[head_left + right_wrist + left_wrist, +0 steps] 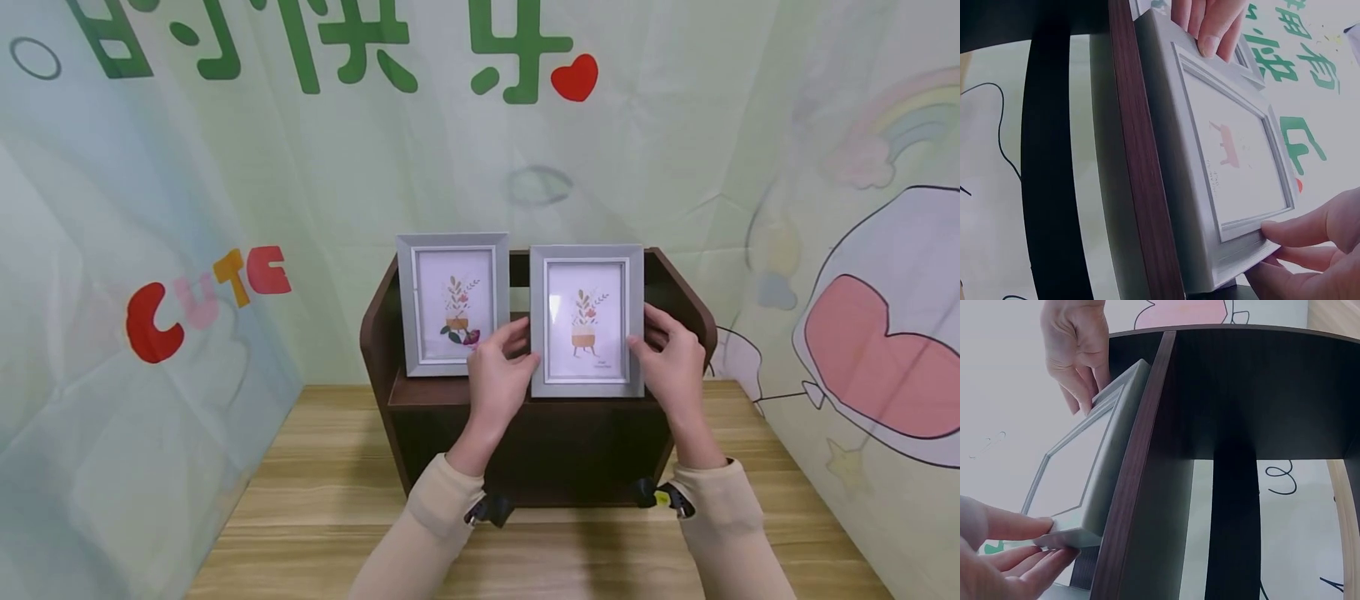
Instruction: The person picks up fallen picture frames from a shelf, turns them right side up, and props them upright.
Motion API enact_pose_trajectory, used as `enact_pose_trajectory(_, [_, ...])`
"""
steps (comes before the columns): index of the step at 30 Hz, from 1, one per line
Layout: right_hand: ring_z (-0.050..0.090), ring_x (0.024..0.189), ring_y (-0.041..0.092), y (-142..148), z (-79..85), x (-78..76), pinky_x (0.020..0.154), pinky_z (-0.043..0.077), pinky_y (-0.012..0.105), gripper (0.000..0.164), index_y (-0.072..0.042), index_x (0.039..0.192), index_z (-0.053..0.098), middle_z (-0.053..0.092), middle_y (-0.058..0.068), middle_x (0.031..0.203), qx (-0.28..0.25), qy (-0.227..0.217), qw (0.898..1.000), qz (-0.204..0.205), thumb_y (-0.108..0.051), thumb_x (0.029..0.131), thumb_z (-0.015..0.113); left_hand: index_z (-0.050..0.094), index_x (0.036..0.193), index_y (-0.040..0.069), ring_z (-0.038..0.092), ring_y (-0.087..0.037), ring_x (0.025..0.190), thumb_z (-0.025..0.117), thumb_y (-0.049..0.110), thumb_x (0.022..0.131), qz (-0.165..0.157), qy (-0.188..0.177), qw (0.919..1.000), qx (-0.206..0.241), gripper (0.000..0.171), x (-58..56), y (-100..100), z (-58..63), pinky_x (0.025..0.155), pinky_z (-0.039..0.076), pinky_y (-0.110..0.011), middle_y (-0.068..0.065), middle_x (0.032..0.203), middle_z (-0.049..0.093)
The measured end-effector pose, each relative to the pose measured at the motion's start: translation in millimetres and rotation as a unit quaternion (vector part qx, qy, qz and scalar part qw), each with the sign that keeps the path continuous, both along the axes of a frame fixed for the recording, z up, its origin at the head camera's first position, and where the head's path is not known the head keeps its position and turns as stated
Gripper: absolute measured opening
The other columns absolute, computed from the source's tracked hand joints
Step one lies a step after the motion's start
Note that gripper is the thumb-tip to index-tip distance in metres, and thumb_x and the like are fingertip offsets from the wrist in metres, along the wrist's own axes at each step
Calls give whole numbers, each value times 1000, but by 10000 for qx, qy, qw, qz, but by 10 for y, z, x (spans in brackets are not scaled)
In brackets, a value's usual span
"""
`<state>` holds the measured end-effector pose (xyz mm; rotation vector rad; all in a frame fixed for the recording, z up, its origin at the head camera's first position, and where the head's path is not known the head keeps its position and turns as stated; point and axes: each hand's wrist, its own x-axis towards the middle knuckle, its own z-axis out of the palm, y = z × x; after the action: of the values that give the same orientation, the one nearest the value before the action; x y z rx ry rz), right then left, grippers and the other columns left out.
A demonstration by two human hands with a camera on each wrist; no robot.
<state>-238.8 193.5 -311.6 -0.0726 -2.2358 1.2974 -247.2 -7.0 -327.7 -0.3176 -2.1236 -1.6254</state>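
Observation:
Two silver picture frames, each with a potted-plant print, are at a dark brown shelf unit (525, 454). The left picture frame (409, 308) leans on the upper shelf, with a small dark red flower with leaves (459, 335) at its lower part. My left hand (501, 371) pinches the right picture frame (636, 325) by its left edge. My right hand (671, 358) pinches the opposite edge, its thumb (1297, 230) on the front and its fingers behind. In the left wrist view, this frame (1116, 450) tilts back, its lower edge close to the shelf's front board (1138, 469).
Below the upper shelf, the unit has an open lower space crossed by a dark slat (1235, 525). It stands on a wood-grain table (315, 517). Printed cloth (360, 167) hangs behind and along both sides.

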Motion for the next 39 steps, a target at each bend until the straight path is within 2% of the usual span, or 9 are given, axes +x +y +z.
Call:
enact_pose_trajectory(8, [59,115,33,12,-16,-15,92,51,44,48,-4,134,52,56,19,131,82,191,9998,34,0,87,63,66,118,5,69,-21,97,73,-1,78,15,49,10000,70,40,-16,-2,28,78,57,-29,-12,111,69])
enact_pose_trajectory(20, [63,109,32,-20,-45,-30,86,53,40,47,0,129,56,59,20,119,196,874,9958,-209,3,84,66,67,115,2,69,-22,95,73,0,79,119,149,9998,115,36,-66,25,41,79,57,-30,-14,107,70])
enact_pose_trajectory(26, [64,106,34,-31,-62,-56,85,53,41,47,1,127,57,59,21,117,237,1204,9920,-298,6,82,67,68,111,0,69,-23,92,73,-1,78,197,397,9990,-1,33,-84,38,76,78,57,-28,-16,103,70])
enact_pose_trajectory(32, [64,105,34,-51,-63,-60,85,53,41,46,2,125,57,58,21,116,204,1310,9905,-353,7,81,67,68,109,0,70,-23,91,72,-1,79,203,528,9984,-87,31,-120,46,81,77,57,-27,-15,103,70])
enact_pose_trajectory(39, [64,107,31,-74,-90,-85,85,54,40,45,1,125,57,57,19,118,299,1411,9886,-422,5,82,68,65,111,1,68,-22,94,69,1,83,106,492,9984,-238,29,-157,54,78,79,57,-31,-13,106,69])
